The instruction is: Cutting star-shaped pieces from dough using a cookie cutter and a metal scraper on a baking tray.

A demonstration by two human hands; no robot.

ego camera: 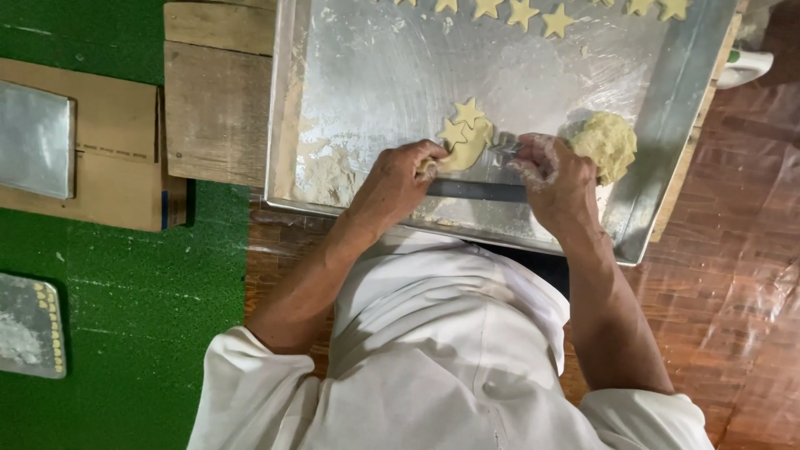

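Floured tray (367, 75): left hand (398, 179) presses dough (467, 148), right hand (557, 179) grips cutter (505, 151).

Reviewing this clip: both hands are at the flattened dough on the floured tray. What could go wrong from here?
The left hand presses the flattened dough beside two cut stars, and may dent them. The right hand holds a small metal cutter near the sheet's edge, so a cut could come out incomplete.

soft, even light, dull glare on the metal tray (375, 75), mostly sharp focus.
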